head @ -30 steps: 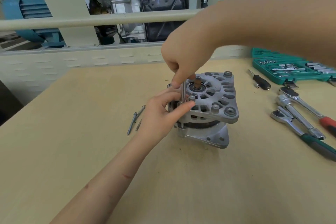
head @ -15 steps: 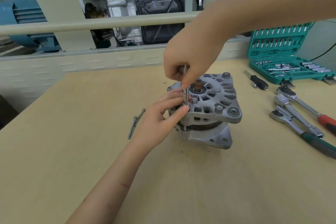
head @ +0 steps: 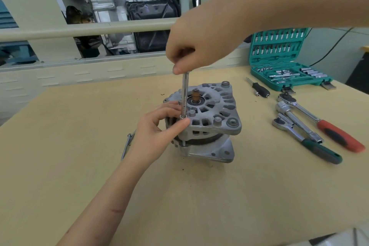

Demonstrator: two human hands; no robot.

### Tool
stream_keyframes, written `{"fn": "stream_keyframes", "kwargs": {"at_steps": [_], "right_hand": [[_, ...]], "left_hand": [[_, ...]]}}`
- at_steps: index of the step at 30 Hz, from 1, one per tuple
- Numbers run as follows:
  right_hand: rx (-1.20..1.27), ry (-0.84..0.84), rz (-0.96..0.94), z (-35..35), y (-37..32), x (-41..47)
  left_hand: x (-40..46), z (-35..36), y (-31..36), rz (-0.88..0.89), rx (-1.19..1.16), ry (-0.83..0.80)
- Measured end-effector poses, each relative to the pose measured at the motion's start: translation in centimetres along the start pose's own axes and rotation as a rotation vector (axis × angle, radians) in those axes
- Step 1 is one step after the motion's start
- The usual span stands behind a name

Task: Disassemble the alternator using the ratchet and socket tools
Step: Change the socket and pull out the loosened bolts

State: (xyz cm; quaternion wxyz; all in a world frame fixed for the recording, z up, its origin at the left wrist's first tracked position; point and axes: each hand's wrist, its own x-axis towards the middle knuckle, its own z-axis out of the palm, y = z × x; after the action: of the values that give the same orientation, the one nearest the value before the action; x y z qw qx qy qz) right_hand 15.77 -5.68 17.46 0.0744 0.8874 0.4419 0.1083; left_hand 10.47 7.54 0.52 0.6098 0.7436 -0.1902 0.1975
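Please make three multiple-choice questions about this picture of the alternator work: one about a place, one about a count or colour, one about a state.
1. Where does the open socket set case stand?
A. far right of the table
B. left of the alternator
C. under the table

2. How many ratchets lie right of the alternator?
A. one
B. three
C. five

3. What is the right hand doing?
A. resting flat on the table
B. pinching the top of the long bolt
C. holding a ratchet

Answers: 1 A, it stands at the table's far right edge. 2 B, one red-handled, one green-handled, one all-metal. 3 B, fingertips grip the bolt standing upright in the housing.
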Motion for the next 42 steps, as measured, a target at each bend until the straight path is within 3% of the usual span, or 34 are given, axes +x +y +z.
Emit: {"fn": "stream_keyframes", "kwargs": {"at_steps": [6,10,19,24,30,36,42], "right_hand": [[0.124,0.007,-0.003,-0.5,-0.8,-0.5],[0.114,-0.123,-0.110,-1.5,-0.8,-1.0],[0.123,-0.055,-0.309,-1.3,-0.9,-1.4],[0.123,-0.122,-0.244,-1.7,-0.7,-1.3],[0.107,-0.140,-0.215,-1.7,-0.8,-1.1],[0.098,-0.079,-0.258,-1.8,-1.0,-1.8],[0.094,-0.114,-0.156,-2.1,-1.3,-1.7]], "left_hand": [[-0.1,-0.4,0.8,-0.020,0.060,-0.106],[0.1,-0.4,0.6,-0.024,0.069,-0.077],[0.1,0.0,-0.1,0.013,0.049,0.009],[0.1,0.3,-0.1,-0.032,0.059,0.042],[0.0,-0.4,0.3,-0.004,0.048,-0.075],[0.2,0.0,0.5,0.014,0.105,0.023],[-0.2,0.5,0.4,0.044,0.144,0.108]]}}
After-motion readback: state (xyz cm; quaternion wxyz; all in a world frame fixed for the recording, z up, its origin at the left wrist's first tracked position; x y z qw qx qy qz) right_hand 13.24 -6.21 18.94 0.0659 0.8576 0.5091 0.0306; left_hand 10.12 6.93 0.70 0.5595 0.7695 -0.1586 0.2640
